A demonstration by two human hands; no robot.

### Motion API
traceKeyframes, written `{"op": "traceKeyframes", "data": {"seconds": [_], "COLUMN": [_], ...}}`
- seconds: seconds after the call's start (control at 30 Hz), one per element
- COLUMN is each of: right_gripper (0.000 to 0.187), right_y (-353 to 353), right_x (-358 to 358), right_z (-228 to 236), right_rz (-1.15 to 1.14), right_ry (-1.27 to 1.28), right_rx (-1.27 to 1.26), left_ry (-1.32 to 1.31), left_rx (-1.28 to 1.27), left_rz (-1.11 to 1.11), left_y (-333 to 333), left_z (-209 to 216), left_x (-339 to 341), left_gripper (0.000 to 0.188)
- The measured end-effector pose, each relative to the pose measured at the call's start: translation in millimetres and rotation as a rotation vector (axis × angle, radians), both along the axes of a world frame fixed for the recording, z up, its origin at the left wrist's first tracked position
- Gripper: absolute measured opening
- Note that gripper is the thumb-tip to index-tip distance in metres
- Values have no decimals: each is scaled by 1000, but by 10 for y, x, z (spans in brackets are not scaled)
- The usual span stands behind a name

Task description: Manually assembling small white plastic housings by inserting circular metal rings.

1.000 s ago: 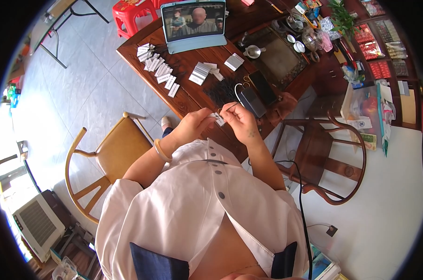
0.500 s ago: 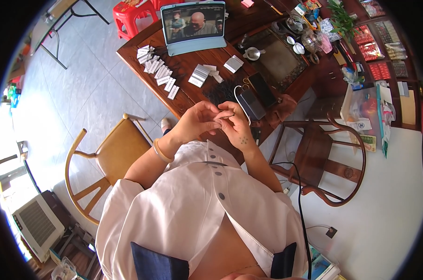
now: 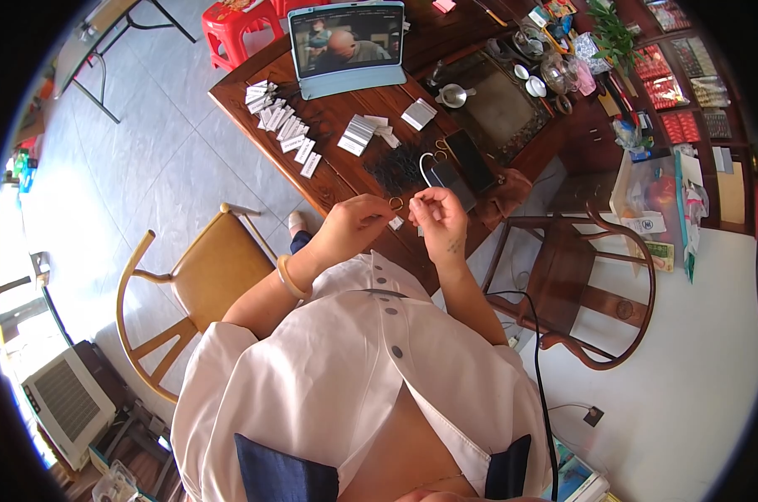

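Thin round loop point(image 3: 396, 197) in pinched left hand point(image 3: 349, 227), hold of curled right hand point(image 3: 443, 224) unclear

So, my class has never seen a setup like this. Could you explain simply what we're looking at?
There is no machine here: a person works with two bare hands. The view looks down from the left of two fisheye cameras worn on the head, so straight edges bend near the rim.

On the wooden table are a tablet, rows of tags, a heap of black strings and a tray.

The left hand and right hand are raised side by side, apart. A gold ring shows at the left fingertips; whether it is gripped is unclear. Anything between the right fingers is too small to tell.
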State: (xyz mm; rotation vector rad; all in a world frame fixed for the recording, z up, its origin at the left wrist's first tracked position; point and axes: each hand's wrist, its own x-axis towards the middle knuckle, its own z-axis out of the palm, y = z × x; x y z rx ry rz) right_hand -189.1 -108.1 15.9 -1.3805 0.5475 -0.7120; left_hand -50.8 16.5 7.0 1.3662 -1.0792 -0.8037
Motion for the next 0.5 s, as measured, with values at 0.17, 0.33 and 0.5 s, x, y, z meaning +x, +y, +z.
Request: {"op": "traceKeyframes", "data": {"seconds": [0.17,0.33,0.5], "right_gripper": [16,18,15], "right_y": [150,202,173], "right_x": [51,82,11], "right_z": [122,35,59], "right_rz": [160,188,118], "right_ry": [81,60,135], "right_rx": [-683,-908,-687], "left_ry": [298,680,535], "left_rx": [210,187,158], "left_rz": [92,84,36], "left_y": [-25,-22,6], "left_z": [-55,-85,-39], "left_x": [21,20,-26], "left_gripper": [21,20,11]}}
